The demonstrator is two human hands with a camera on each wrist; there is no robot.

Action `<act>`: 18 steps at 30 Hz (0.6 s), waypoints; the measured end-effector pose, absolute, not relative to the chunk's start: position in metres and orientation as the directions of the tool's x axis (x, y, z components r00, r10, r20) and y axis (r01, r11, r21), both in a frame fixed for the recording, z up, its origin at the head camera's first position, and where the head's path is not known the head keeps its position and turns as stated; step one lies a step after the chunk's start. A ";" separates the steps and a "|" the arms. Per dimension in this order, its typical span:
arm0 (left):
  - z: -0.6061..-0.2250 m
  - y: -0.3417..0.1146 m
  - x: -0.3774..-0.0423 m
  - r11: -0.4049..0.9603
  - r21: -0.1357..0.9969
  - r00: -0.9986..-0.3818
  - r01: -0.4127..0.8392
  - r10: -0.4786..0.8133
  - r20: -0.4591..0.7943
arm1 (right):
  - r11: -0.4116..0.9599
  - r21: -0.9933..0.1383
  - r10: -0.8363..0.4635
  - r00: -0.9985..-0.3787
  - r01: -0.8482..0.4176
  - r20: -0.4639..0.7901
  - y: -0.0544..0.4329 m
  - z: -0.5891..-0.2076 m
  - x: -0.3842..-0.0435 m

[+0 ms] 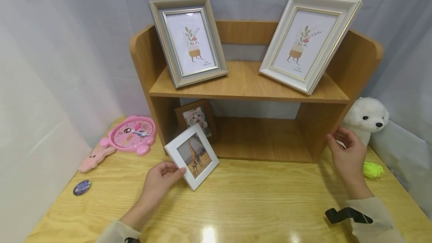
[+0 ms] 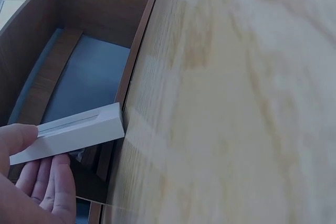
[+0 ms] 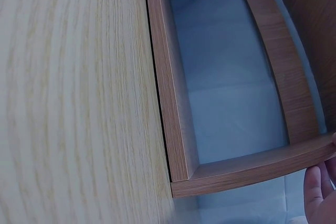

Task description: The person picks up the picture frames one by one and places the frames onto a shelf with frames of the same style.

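Observation:
My left hand [image 1: 158,181] pinches a white photo frame [image 1: 194,155] with a giraffe picture by its lower left edge, thumb in front and fingers behind. The photo frame is tilted and held at the front left of a two-tier wooden desk shelf [image 1: 248,81]. In the left wrist view the white photo frame [image 2: 79,132] appears edge-on between thumb and fingers. My right hand [image 1: 349,156] grips the shelf's right side panel near its front edge, fingers [image 3: 313,184] on the outer face. Behind the white frame, a brown photo frame [image 1: 211,123] with a kitten picture stands on the lower tier, partly hidden.
On the upper tier lean a beige photo frame [image 1: 190,44] and a white-and-gold photo frame [image 1: 305,44]. Left on the table lie a pink clock [image 1: 133,134], a pink rabbit [image 1: 96,158] and a dark oval item [image 1: 82,187]. Right are a white plush dog [image 1: 366,115] and a bright green item [image 1: 372,170].

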State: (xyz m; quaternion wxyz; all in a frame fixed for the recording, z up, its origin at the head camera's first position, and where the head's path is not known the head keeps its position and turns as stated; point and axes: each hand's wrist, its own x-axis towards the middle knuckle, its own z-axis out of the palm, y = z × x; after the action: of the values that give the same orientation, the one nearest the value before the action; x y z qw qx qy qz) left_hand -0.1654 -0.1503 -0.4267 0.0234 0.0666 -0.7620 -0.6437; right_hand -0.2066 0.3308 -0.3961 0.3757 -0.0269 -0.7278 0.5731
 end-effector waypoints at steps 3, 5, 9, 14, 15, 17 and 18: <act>-0.427 -0.150 -0.166 0.153 0.986 -0.989 -0.072 -0.137 -0.051 | 0.353 -0.851 0.469 -0.713 -0.390 0.521 0.331 -0.396 -0.207; -0.427 -0.150 -0.167 0.141 0.987 -0.989 -0.074 -0.136 -0.055 | 0.360 -0.849 0.469 -0.712 -0.386 0.522 0.332 -0.396 -0.207; -0.425 -0.151 -0.167 0.143 0.987 -0.989 -0.079 -0.135 -0.060 | 0.358 -0.854 0.472 -0.716 -0.377 0.514 0.332 -0.397 -0.208; -0.422 -0.154 -0.166 0.165 0.982 -0.989 -0.093 -0.131 -0.072 | 0.348 -0.855 0.472 -0.716 -0.385 0.515 0.332 -0.397 -0.208; -0.421 -0.155 -0.166 0.164 0.982 -0.989 -0.093 -0.128 -0.072 | 0.343 -0.855 0.471 -0.716 -0.390 0.516 0.332 -0.398 -0.208; -0.419 -0.154 -0.166 0.153 0.984 -0.990 -0.092 -0.120 -0.074 | 0.326 -0.856 0.472 -0.716 -0.400 0.514 0.333 -0.398 -0.209; -0.418 -0.154 -0.166 0.148 0.985 -0.991 -0.089 -0.115 -0.072 | 0.323 -0.857 0.472 -0.716 -0.402 0.514 0.333 -0.399 -0.209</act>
State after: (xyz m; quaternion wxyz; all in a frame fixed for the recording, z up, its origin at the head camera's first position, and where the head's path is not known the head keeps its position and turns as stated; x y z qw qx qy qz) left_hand -0.1656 -0.1543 -0.4183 0.0102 0.0673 -0.7574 -0.6494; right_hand -0.2088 0.3331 -0.3987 0.3761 -0.0243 -0.7211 0.5814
